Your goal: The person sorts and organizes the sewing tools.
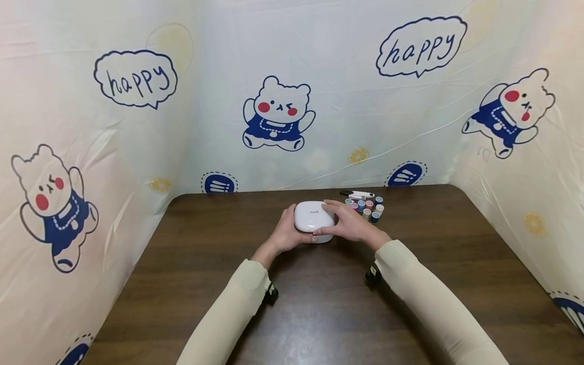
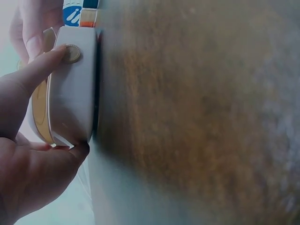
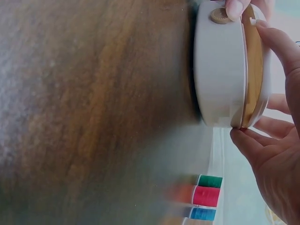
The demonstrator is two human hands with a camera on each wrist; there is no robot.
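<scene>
A white box with rounded corners (image 1: 314, 217) stands at the far middle of the table, between both hands. Its lid (image 3: 266, 70) is raised a little along the front, baring a tan band (image 3: 253, 70). My left hand (image 1: 286, 232) grips the box's left side, its thumb at the round gold-brown button (image 2: 71, 54) on the front. From the right, my right hand (image 1: 349, 222) holds the lid, with the thumb at a small white tab (image 3: 253, 21) on the lid's front edge and fingers curled round the far side.
Several spools of coloured thread (image 1: 368, 205) stand just right of the box. Behind them lies a slim black-and-white tool (image 1: 360, 194). The brown wooden table (image 1: 292, 314) ends at a printed curtain (image 1: 292, 45) at the back and sides.
</scene>
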